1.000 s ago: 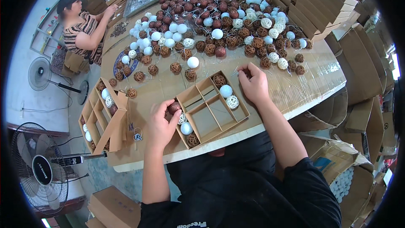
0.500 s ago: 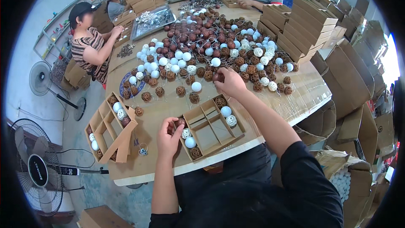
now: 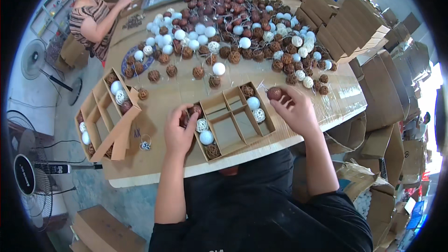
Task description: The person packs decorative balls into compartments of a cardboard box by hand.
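My right hand holds a dark red glittery ball between thumb and fingers, just beyond the right end of a divided cardboard box. A pale wire shows beside that ball. My left hand is curled around the box's left end, thumb against the side. Beside its fingertips, another dark red ball sits in the left column. Below it in that column are a white woven ball, a pale ball and a brown woven ball. The right column holds a brown woven, a pale and a white woven ball.
A second divided box with balls stands to the left, a flap leaning over it. Ahead spreads a large heap of balls on wires. Stacked cardboard boxes rise at the right. A person works at the far left; fans stand nearby.
My right hand has come back from the heap toward the box with the dark red ball. The left hand stays at the box's left end. The whole view has shifted.
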Tool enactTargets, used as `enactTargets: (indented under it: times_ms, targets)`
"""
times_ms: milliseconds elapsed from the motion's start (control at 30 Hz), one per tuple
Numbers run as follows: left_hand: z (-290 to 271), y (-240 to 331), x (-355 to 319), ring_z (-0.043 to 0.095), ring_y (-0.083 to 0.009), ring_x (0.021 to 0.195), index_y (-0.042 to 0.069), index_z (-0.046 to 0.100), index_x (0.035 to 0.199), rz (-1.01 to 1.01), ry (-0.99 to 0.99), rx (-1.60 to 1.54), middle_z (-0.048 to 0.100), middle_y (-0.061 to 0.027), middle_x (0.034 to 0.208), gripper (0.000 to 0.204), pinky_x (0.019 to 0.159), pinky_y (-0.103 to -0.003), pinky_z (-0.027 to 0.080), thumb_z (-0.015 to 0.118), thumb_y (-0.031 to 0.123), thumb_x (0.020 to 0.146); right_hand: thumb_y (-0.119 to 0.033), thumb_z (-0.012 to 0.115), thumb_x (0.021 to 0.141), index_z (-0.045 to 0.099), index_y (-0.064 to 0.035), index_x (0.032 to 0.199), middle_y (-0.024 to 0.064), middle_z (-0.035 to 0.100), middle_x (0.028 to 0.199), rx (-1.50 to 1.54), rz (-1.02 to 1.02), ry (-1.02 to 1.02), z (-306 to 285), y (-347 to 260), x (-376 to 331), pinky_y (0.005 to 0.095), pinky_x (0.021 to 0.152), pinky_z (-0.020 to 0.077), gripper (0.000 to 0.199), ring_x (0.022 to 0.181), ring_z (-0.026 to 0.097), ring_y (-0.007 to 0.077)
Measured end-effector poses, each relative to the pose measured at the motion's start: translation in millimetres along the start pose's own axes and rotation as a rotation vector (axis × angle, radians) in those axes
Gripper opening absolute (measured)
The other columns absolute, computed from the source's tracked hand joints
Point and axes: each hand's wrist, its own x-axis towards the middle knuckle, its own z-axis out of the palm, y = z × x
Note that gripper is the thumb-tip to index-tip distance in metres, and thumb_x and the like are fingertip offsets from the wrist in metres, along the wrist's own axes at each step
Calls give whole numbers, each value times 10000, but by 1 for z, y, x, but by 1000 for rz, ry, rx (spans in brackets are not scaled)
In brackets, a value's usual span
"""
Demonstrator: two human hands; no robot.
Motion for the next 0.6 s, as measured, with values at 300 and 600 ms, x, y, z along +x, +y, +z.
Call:
enactTargets:
  times_ms: [300, 600]
  targets:
    - [1, 4, 0, 525, -117, 783, 76, 706, 1152, 3, -9, -19, 568, -5, 907, 245, 699, -259, 467, 763, 111, 916, -173, 740, 842, 616, -14, 1297, 182, 666, 1049, -77, -15, -272, -9, -6, -49, 452, 839, 555, 498, 958, 677, 377]
    - [1, 8, -1, 488, -80, 779, 63, 696, 1162, -49, -42, -41, 546, 41, 874, 230, 722, -232, 427, 732, 65, 935, -186, 747, 859, 644, -33, 1193, 168, 638, 1086, -141, -180, -241, 4, -1, -43, 461, 869, 552, 382, 977, 659, 390]
